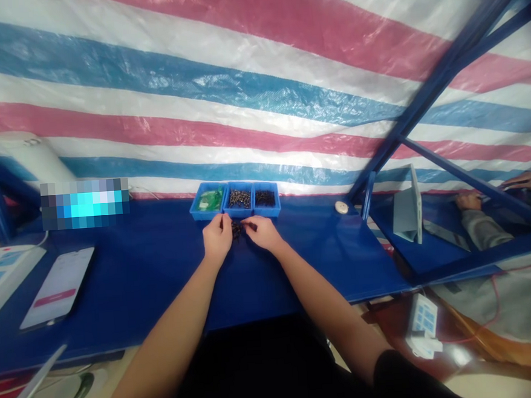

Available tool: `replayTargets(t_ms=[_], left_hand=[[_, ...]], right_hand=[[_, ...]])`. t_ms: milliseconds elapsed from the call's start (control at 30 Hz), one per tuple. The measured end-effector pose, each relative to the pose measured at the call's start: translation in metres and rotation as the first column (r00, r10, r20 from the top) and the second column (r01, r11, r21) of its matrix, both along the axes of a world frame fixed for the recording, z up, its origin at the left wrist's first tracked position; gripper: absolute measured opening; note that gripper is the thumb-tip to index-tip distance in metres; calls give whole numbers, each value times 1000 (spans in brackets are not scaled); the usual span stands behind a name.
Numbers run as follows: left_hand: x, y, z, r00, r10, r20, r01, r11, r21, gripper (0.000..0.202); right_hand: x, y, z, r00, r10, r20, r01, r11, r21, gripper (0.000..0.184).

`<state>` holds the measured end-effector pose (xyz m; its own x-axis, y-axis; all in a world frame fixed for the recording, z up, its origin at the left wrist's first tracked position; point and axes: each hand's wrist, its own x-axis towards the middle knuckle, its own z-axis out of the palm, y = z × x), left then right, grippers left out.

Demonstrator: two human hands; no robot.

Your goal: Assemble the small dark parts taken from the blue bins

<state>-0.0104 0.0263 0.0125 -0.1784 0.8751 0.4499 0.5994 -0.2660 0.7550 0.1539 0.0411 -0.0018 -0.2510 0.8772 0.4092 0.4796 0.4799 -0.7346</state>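
Your left hand [217, 237] and right hand [265, 232] flank a pile of small dark pieces [237, 230] on the blue table [157, 273], just before three blue bins [239, 213]. Whether either hand grasps a piece, I cannot tell.

Walled off just ahead of both left hand [218, 237] and right hand [264, 232] by three bins [266, 212], with the sheet [223, 118] close behind; open from above. Tight between the hands, filled by a pile [237, 230]. Free to pass right of the right hand over bare table [324, 252], up to a disc [341, 207] and post [368, 196]; free left of the left hand, as far as phone [59, 287] and power strip [7, 279]
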Motion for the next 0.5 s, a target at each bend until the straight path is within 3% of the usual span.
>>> replayTargets(t_ms=[100, 267, 400, 500], left_hand=[[0, 1, 0, 1000, -12, 18, 12, 1000, -10, 34], [2, -1, 0, 1000, -27, -11, 27, 999, -28, 34], [3, 0, -1, 999, -49, -13, 48, 998, -34, 30], [5, -1, 0, 994, -113, 0, 113, 993, -25, 25]], right_hand=[[-1, 3, -4, 988, 12, 153, -18, 999, 37, 29], [-7, 6, -5, 980, -3, 200, -3, 999, 33, 22], [-4, 6, -4, 998, -3, 63, 3, 1000, -6, 15], [0, 6, -2, 979, -12, -202, -9, 995, -100, 19]])
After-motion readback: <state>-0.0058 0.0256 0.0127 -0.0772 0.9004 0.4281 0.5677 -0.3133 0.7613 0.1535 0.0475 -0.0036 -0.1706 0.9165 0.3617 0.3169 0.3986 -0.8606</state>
